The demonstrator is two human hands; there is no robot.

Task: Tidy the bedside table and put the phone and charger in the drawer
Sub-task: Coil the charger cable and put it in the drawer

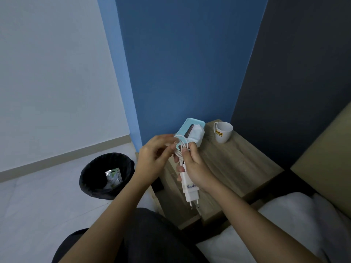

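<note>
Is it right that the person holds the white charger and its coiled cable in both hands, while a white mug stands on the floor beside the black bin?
Not quite. The head view shows the mug standing on the bedside table, not on the floor. The rest holds: the left hand and right hand hold the white charger and its coiled cable, and the black bin is on the floor.

The white mug carries a yellow label reading "JOTUN" (seen sideways). Blue handwriting on the charger is illegible.
</note>
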